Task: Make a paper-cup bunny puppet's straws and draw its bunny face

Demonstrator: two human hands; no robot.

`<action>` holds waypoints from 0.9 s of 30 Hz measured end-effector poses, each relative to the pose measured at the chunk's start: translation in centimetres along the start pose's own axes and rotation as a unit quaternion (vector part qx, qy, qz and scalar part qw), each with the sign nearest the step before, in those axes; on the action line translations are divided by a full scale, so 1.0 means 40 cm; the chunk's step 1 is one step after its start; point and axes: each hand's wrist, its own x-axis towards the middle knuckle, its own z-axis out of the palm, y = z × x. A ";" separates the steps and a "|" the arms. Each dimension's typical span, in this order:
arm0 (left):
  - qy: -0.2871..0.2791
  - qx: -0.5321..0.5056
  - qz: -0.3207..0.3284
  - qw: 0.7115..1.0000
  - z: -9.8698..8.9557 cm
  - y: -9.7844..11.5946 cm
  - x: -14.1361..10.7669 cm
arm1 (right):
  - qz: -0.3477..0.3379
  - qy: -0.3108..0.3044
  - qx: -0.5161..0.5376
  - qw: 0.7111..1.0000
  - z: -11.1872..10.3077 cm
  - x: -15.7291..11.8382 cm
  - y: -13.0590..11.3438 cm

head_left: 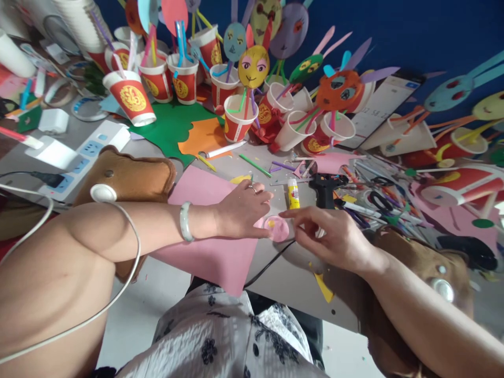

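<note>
Near the front edge of the bench, a pink disc is flanked closely: its left rim is overlapped by the loosely bent left hand, and the half-curled right hand is held just beside its right rim; whether anything is gripped by either cannot be told

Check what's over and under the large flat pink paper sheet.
Over the pink sheet: the bare left forearm with a pale round bangle, and part of the left hand, hiding a band of its surface. Underneath: covered, can't tell. Grey tabletop shows beside its right edge.
</note>
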 end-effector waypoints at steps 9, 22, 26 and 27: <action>0.027 0.003 0.003 1.000 -0.003 -0.002 -0.009 | 0.160 0.005 0.023 0.987 -0.011 0.125 0.035; 0.059 0.001 0.002 0.998 -0.004 0.001 -0.010 | 0.199 -0.044 -0.027 0.979 0.000 0.203 0.047; 0.055 0.007 0.001 0.998 -0.009 0.003 -0.012 | 0.257 -0.045 0.108 0.959 -0.002 0.184 0.064; 0.054 0.006 0.001 0.999 -0.009 0.003 -0.013 | 0.278 -0.044 0.150 0.948 -0.002 0.180 0.066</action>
